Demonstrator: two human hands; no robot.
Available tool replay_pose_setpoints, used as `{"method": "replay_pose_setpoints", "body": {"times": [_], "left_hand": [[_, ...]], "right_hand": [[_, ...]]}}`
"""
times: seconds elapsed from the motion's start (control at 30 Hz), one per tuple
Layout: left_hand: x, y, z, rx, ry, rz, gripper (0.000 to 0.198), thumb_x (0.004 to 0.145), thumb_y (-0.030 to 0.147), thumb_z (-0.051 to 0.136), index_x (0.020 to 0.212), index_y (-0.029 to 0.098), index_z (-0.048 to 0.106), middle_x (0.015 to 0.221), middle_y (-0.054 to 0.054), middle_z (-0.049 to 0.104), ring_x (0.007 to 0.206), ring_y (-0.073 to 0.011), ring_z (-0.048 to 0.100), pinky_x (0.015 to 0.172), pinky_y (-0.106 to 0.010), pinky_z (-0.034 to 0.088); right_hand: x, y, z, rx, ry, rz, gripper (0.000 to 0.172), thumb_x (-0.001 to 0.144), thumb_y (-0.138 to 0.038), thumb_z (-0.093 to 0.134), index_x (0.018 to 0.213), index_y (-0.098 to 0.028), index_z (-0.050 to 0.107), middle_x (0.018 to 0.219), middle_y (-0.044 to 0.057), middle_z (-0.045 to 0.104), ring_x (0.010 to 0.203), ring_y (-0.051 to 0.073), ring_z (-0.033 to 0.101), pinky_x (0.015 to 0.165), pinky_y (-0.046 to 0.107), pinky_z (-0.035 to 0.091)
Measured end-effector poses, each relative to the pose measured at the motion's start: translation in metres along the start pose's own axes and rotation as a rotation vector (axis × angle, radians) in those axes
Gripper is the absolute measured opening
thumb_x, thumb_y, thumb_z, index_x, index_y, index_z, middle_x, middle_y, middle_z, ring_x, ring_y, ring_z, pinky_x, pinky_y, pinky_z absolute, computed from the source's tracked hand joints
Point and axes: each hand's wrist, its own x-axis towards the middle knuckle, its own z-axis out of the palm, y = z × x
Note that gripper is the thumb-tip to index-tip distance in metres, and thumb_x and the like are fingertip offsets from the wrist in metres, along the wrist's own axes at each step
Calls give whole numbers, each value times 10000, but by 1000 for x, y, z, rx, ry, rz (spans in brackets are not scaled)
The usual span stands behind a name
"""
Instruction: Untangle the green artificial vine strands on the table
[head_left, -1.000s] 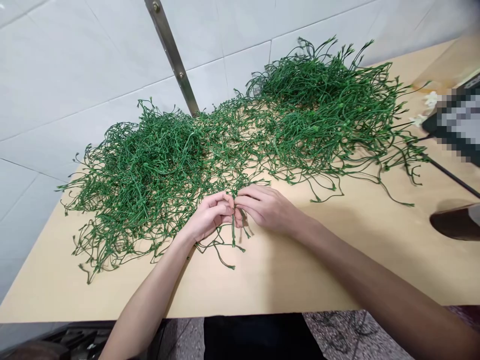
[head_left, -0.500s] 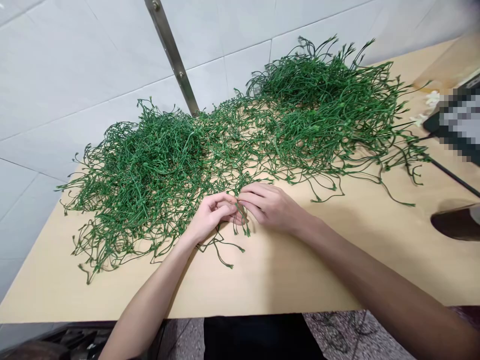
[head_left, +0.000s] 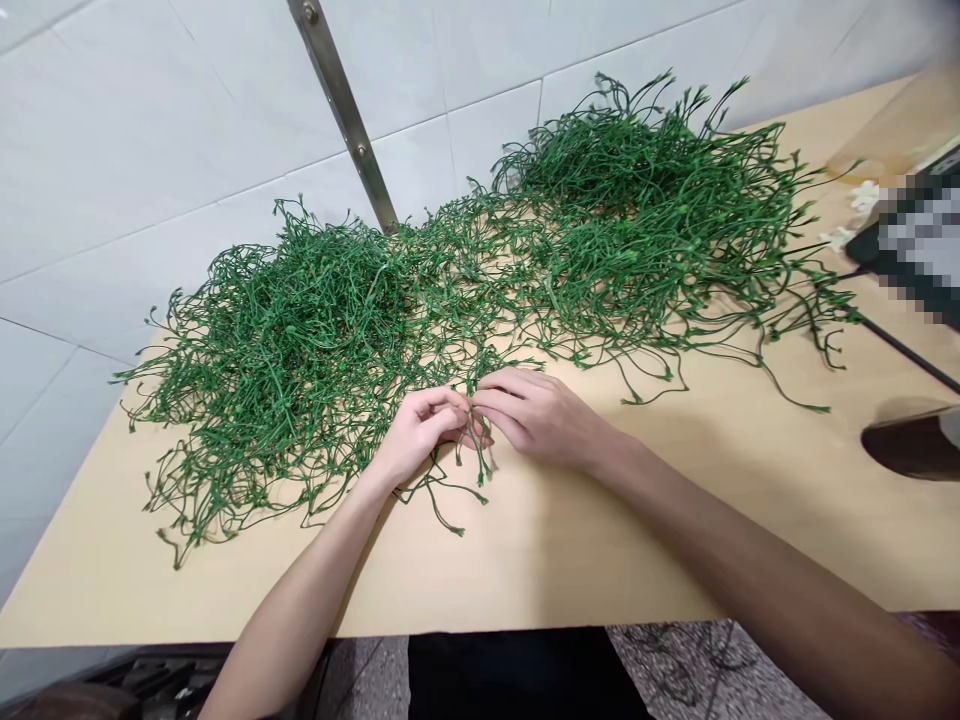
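A wide heap of thin green plastic stems (head_left: 420, 290) with small bud tips covers the back of a pale wooden table (head_left: 570, 550). My left hand (head_left: 416, 432) and my right hand (head_left: 536, 415) meet at the heap's near edge, fingertips almost touching. Both hands are closed in a pinch on a small bunch of green stems (head_left: 478, 455) that hangs down between them onto the table. A few loose stems (head_left: 442, 510) trail below my left hand.
A white tiled wall (head_left: 150, 150) rises behind the table, with a slanted metal bar (head_left: 345, 105) on it. At the right edge lie a dark blurred device (head_left: 919, 245), a black cable (head_left: 907, 355), small white bits (head_left: 862, 200) and a dark rounded object (head_left: 911, 445).
My fingers have shifted slightly on the bunch of stems, whose hanging ends swung a little. The heap and my arms stay where they were.
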Motion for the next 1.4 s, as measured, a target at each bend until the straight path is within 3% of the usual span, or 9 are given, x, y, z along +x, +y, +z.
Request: {"method": "replay_pose_setpoints", "body": {"times": [0.23,0.4,0.67,0.83,1.1,1.27,1.4], "left_hand": [[-2,2,8,113,52,-23,76,664,193,618,672,147,558,549,-12,649,492,-152,652,539,-277,562],[-2,3,9,131,75,-18,63,656,192,601,676,133,607,531,-19,651,455,-129,627,505,-245,552],[-3,4,9,164,112,-2,58,649,182,582,626,133,602,580,-20,644,514,-144,652,523,-261,570],[-3,6,10,150,114,-3,62,638,185,594,599,137,583,580,-28,655,515,-153,659,538,-275,576],[-2,7,10,207,120,47,89,589,142,560,532,132,628,550,-32,669,527,-148,663,552,-235,559],[-1,4,8,229,118,90,139,593,128,524,505,132,631,520,-33,654,494,-131,630,541,-230,542],[0,2,7,183,118,98,143,621,129,510,602,130,652,532,-17,642,491,-125,610,534,-244,534]], "right_hand": [[-1,0,-1,-74,39,-44,253,897,-66,432,911,-153,669,953,96,672,830,183,603,735,314,502],[-3,1,-1,-113,67,-63,251,884,-50,432,915,-145,663,1007,116,664,844,192,609,715,310,512],[-2,0,-3,-75,6,-73,312,891,-33,403,1049,-131,653,1140,131,669,952,209,629,767,341,526],[0,-1,-5,-154,-64,-101,340,903,-35,385,1122,-116,633,1224,139,655,901,193,633,754,334,516],[0,-1,-7,-250,-145,-89,249,940,-127,475,1129,-151,635,1174,106,679,836,188,590,709,318,446],[0,0,-4,-219,-131,-69,214,955,-128,450,1007,-154,656,1082,81,709,801,184,560,682,311,424],[-1,3,-3,-213,-85,-35,206,953,-136,460,991,-150,662,968,76,714,789,182,568,677,305,432]]}}
